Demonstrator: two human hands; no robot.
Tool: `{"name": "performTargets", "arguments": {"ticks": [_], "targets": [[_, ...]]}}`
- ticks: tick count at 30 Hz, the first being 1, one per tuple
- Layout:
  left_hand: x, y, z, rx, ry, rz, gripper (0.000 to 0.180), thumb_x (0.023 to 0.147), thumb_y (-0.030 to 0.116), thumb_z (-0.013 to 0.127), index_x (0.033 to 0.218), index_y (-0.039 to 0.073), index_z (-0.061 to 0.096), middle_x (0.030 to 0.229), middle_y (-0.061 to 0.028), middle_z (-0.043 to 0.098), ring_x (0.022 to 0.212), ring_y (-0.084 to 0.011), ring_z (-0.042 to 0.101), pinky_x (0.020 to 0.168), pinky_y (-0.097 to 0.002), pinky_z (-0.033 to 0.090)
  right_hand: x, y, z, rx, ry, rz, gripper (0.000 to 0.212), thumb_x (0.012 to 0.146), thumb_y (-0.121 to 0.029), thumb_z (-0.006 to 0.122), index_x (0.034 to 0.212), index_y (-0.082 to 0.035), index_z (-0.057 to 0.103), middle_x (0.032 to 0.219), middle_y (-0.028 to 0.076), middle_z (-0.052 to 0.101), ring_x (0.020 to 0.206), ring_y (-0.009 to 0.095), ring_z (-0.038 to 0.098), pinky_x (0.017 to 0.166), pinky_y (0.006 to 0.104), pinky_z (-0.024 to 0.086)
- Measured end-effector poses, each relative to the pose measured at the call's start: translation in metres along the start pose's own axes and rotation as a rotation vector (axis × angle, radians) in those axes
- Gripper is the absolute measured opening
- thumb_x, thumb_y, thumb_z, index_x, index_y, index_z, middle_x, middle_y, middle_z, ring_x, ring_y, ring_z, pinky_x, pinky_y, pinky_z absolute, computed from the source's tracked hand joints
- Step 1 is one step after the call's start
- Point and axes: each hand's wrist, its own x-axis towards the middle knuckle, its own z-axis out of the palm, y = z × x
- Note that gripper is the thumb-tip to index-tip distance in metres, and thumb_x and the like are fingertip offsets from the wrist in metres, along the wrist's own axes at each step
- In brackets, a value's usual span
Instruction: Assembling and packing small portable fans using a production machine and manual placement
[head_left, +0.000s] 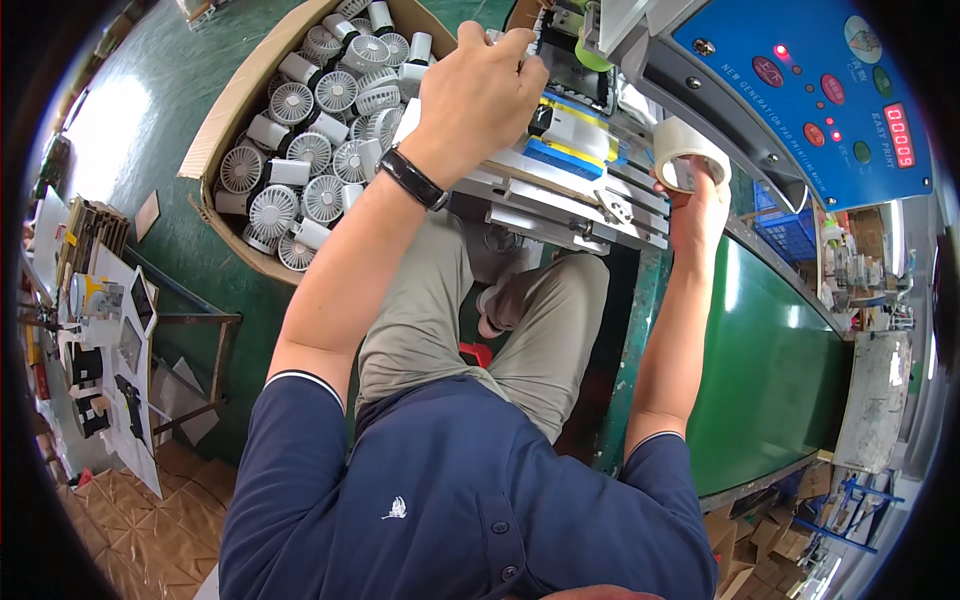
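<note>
My left hand [485,90] is over the machine bed, beside a carton, with its fingers bent and drawn together. Whatever lies under those fingertips is mostly hidden by the hand. To its right sits a yellow and blue block [570,140] on the machine's metal rails [560,205]. At the right end of the rails, my right hand [697,210] grips a roll of clear tape [678,140], fingers reaching into its core. Small white handheld fans [336,92] fill the open carton [222,135] to the left.
A blue control panel [740,75] with lit red lights overhangs at upper right. Below it runs a green-topped table [770,370]. A blue crate [785,235] stands beyond. At far left are a metal-framed stand [225,335] and stacked cardboard [95,235].
</note>
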Motion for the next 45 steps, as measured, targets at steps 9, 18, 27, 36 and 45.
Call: {"name": "performTargets", "arguments": {"ticks": [9, 18, 27, 36, 45], "targets": [[-0.002, 0.004, 0.007, 0.023, -0.062, 0.042, 0.035, 0.100, 0.033, 0.067, 0.130, 0.018, 0.077, 0.098, -0.0105, 0.061, 0.061, -0.0257, 0.062, 0.057, -0.0354, 0.052, 0.003, 0.006, -0.003, -0.089, 0.010, 0.033, 0.026, 0.104, -0.014, 0.061, 0.124, 0.002, 0.066, 0.111, 0.020, 0.070, 0.086, 0.027, 0.070, 0.060, 0.0306, 0.060], [-0.002, 0.009, 0.004, 0.019, -0.047, 0.055, 0.033, 0.100, 0.035, 0.068, 0.126, 0.017, 0.078, 0.098, -0.0099, 0.061, 0.064, -0.0253, 0.063, 0.060, -0.0349, 0.054, -0.003, 0.019, -0.014, -0.248, 0.119, 0.039, 0.032, 0.102, -0.020, 0.069, 0.128, -0.001, 0.066, 0.101, 0.013, 0.070, 0.069, 0.013, 0.059, 0.056, 0.0234, 0.049], [-0.002, 0.006, 0.012, -0.096, -0.063, 0.048, 0.033, 0.098, 0.025, 0.068, 0.126, 0.007, 0.071, 0.108, -0.0170, 0.061, 0.070, -0.0294, 0.063, 0.064, -0.0361, 0.055, -0.001, 0.026, -0.019, -0.282, 0.147, 0.018, 0.026, 0.101, -0.020, 0.072, 0.121, -0.003, 0.070, 0.093, 0.007, 0.069, 0.065, 0.008, 0.054, 0.055, 0.0206, 0.044], [-0.002, 0.004, 0.019, -0.182, -0.065, 0.035, 0.019, 0.092, 0.016, 0.067, 0.105, 0.002, 0.065, 0.108, -0.0235, 0.058, 0.070, -0.0397, 0.063, 0.060, -0.0421, 0.055, 0.003, 0.030, -0.019, -0.315, 0.159, 0.010, 0.028, 0.100, -0.020, 0.074, 0.123, -0.005, 0.070, 0.096, 0.006, 0.070, 0.070, 0.009, 0.057, 0.057, 0.0210, 0.045], [-0.002, 0.007, 0.018, -0.171, -0.064, 0.040, 0.017, 0.093, 0.016, 0.067, 0.103, 0.003, 0.064, 0.108, -0.0220, 0.058, 0.069, -0.0366, 0.063, 0.060, -0.0414, 0.056, 0.002, 0.029, -0.018, -0.335, 0.181, -0.013, 0.029, 0.099, -0.023, 0.076, 0.120, -0.003, 0.072, 0.092, 0.007, 0.071, 0.065, 0.007, 0.055, 0.055, 0.0189, 0.043]]}}
